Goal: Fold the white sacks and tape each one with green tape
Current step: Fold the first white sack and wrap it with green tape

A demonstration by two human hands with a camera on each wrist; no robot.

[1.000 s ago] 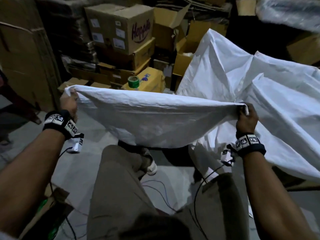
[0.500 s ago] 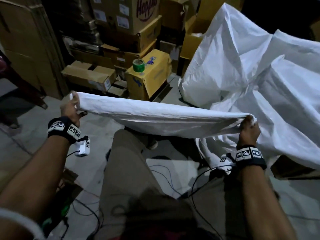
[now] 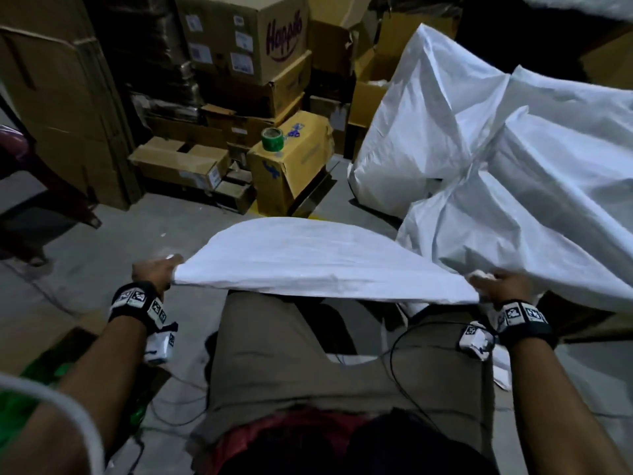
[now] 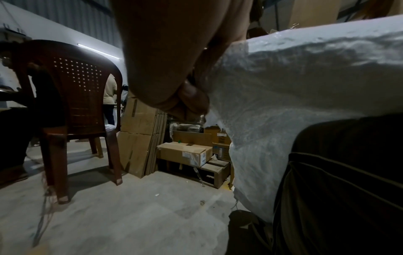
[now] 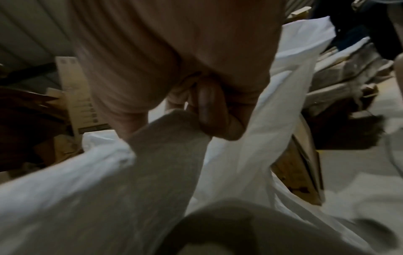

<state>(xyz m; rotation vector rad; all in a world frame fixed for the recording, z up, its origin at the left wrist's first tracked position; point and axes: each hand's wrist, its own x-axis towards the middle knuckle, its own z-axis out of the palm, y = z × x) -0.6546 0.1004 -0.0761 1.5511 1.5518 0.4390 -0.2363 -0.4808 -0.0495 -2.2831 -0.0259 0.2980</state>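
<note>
Fingers of the left hand point(image 3: 154, 270) and right hand point(image 3: 507, 286) pinch the crinkled white woven-plastic sack point(image 3: 308, 262) over the lap, mid-fold; next, probably another fold, before the green tape roll point(image 3: 272, 139).

Dim, grainy frames; right-wrist view motion-blurred.

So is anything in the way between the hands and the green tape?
Yes. The white sack both hands hold is stretched across the knees, between the left hand, the right hand and the green tape, which sits on a yellow box beyond bare floor.
</note>
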